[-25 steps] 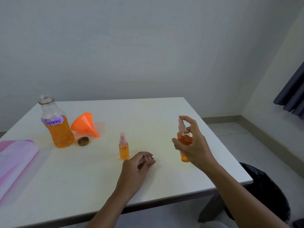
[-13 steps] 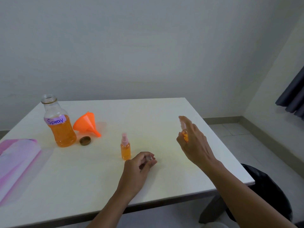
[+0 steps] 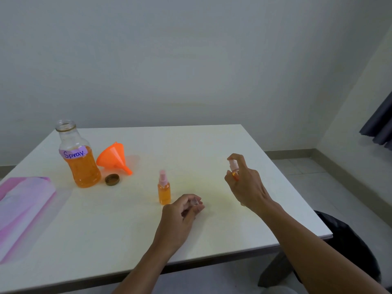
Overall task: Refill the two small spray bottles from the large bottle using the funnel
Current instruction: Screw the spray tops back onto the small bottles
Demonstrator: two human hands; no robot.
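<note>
Holding one small spray bottle (image 3: 234, 171) aloft in the right hand (image 3: 247, 183), fingers wrapped round it w/ index on the pump, risks misting the counter (image 3: 212, 145) if pressed. Left hand (image 3: 180, 215) is curled on something tiny, can't tell what; its knuckles sit just beside the second spray bottle (image 3: 164, 188) & could tip it. Large bottle (image 3: 79, 158) stands uncapped near the funnel (image 3: 113, 157), so a bump spills.

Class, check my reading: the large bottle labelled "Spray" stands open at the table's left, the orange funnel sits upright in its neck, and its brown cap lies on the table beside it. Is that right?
Not quite. The head view shows the orange funnel lying on its side on the table, right of the large bottle, not in its neck. The bottle is open, and the brown cap lies beside it.
</note>
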